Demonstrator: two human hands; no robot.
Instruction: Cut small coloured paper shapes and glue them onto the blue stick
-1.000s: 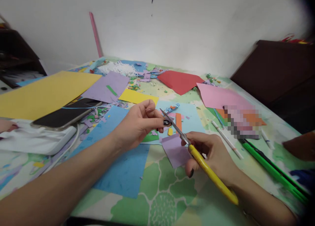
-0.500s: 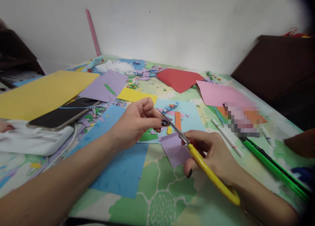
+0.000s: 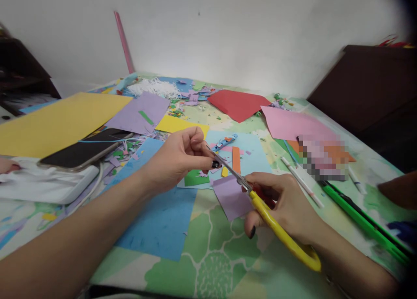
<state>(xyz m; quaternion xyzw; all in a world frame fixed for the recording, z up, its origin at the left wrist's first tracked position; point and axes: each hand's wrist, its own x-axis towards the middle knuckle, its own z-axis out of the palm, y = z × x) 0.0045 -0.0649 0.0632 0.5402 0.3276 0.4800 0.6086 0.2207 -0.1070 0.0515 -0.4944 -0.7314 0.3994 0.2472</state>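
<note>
While the left hand [image 3: 182,160] pinches thumb to fingertip on something too small to name, the right hand [image 3: 286,208] grips the yellow scissors [image 3: 264,210], blades nearly closed at that pinch; offcuts [image 3: 122,153] already litter the tabletop [image 3: 221,255]; this snip looks unfinished.

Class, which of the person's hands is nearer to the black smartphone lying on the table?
Left. The left hand is right of the black smartphone; the right hand, gripping yellow-handled scissors, sits farther right.
</note>
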